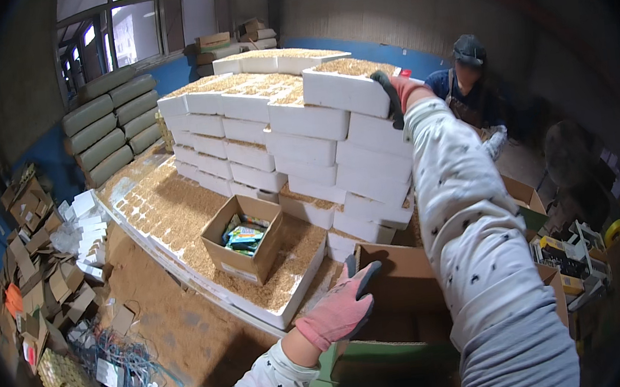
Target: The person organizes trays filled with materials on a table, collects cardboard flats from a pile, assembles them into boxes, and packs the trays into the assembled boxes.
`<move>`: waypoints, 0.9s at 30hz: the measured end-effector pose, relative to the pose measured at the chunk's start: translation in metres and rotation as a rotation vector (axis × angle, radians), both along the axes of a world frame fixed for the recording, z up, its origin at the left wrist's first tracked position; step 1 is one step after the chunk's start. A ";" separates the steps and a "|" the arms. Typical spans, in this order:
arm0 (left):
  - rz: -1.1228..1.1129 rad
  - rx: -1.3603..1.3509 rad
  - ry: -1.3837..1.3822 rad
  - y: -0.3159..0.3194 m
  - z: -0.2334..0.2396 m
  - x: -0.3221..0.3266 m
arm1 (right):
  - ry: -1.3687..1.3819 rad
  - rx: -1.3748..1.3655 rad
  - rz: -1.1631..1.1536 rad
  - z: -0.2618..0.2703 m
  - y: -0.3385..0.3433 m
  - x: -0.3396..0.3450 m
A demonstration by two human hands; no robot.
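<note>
My right hand [402,95], in a pink and dark glove, is stretched far forward. It grips the end of the top white foam box [347,90], which is filled with tan, loose, shaving-like material. Nearer to me, my left hand [340,307], gloved the same way, has its fingers spread and holds nothing. It hovers by the left edge of an open cardboard box [402,274] with green outer flaps; my right arm covers part of that box. More white foam boxes [308,116] are stacked in rows below and beside the gripped one.
A small cardboard box [265,256] of colourful packets stands on filled foam trays [298,301]. Scrap cardboard [42,264] and tangled straps [127,356] litter the left floor. At right are a co-worker [461,78] and a yellow-and-white machine [568,258]. Stuffed sacks [92,137] line the back.
</note>
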State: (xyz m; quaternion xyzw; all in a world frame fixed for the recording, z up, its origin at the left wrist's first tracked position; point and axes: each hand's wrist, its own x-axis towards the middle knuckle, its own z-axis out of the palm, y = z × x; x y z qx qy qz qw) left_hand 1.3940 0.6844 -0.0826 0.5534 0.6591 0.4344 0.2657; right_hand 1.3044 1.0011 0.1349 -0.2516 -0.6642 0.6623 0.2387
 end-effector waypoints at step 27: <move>-0.107 0.035 -0.555 0.023 -0.004 -0.006 | 0.344 0.484 0.162 -0.233 0.082 0.414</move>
